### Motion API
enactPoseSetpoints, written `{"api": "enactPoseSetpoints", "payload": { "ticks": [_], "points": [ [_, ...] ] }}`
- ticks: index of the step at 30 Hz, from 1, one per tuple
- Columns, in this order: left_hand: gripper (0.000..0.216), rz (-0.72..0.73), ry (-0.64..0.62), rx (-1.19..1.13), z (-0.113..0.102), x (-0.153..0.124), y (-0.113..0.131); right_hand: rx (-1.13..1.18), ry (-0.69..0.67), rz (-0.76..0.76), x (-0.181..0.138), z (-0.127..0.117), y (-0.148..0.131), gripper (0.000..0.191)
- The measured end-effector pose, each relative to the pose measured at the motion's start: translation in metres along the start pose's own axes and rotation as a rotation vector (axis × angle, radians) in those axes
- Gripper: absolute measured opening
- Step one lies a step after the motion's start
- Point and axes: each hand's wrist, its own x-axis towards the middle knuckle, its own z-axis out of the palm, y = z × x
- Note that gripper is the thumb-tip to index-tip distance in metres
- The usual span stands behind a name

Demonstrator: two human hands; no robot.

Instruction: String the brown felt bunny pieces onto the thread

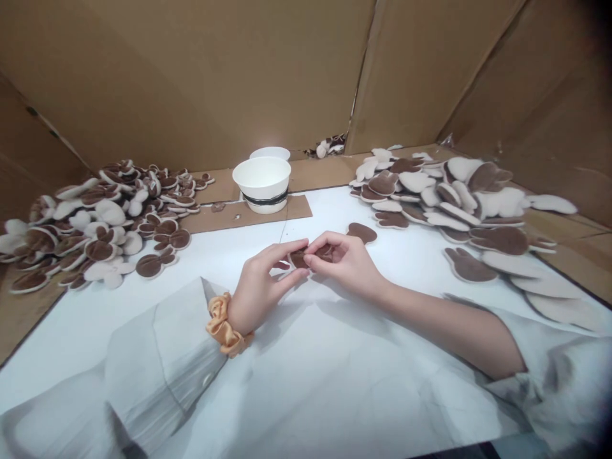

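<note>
Left hand (258, 280) and right hand (351, 264), fingertips pinched together on one brown plush piece (299, 258), mid-bench (306, 382); one loose brown cutout (362, 233), just beyond the right hand; white bowl (262, 178), black-banded, far middle; left heap (100, 233), knotted brown-and-white pieces; right heap (430, 191), flat brown and white pieces.

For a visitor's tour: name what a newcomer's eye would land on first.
Probably the left heap and right heap of brown-and-white, eared pieces at the picture's sides. Then the left hand and right hand between them, fingers on a brown piece. The orange scrunchie around the left hand's wrist stands out too.
</note>
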Motion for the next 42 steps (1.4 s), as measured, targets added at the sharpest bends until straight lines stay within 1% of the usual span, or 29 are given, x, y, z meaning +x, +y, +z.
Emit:
{"api": "enactPoseSetpoints", "payload": {
  "ticks": [3,6,9,13,15,18,23,28,34,39,42],
  "points": [
    [0.038,0.022,0.021,0.074,0.0006,-0.0017,-0.0024,0.002,-0.002,0.001,-0.0006,-0.0002,0.0,0.009],
    [0.036,-0.004,0.038,0.093,0.001,-0.0028,-0.0025,-0.009,-0.01,-0.004,-0.0024,-0.0001,-0.0008,0.007],
    [0.032,-0.058,0.051,0.038,0.001,-0.0021,-0.0014,-0.02,-0.023,-0.025,-0.0033,0.0006,-0.0019,0.006],
    [0.028,-0.16,0.055,-0.107,0.0011,0.0005,-0.0019,-0.017,-0.027,-0.033,-0.0024,0.0017,-0.0028,0.005],
    [0.029,-0.169,0.033,-0.131,0.0012,0.001,-0.0031,-0.01,-0.025,-0.028,-0.0018,0.0021,-0.0028,0.005],
    [0.033,-0.122,-0.006,-0.04,0.0016,-0.0003,-0.0042,-0.002,-0.015,-0.022,-0.0014,0.0025,-0.0027,0.004],
    [0.029,-0.033,0.011,0.206,0.0015,-0.002,-0.002,-0.006,-0.017,-0.017,-0.0029,0.0036,-0.0028,0.004],
    [0.021,0.061,-0.03,0.346,0.0016,-0.0021,-0.002,-0.149,-0.021,-0.057,-0.0064,0.0042,-0.0043,0.005],
    [0.011,0.201,-0.016,0.546,0.0042,-0.002,-0.0057,-0.267,-0.07,-0.113,-0.0091,0.004,-0.0029,0.006],
    [0.006,0.217,-0.047,0.651,0.0045,-0.0033,-0.0072,-0.312,-0.102,-0.168,-0.0092,0.004,-0.0005,0.007],
    [0.007,0.195,-0.07,0.637,0.0043,-0.0052,-0.0072,-0.342,-0.097,-0.204,-0.0093,0.0038,-0.0008,0.007]
  ]
}}
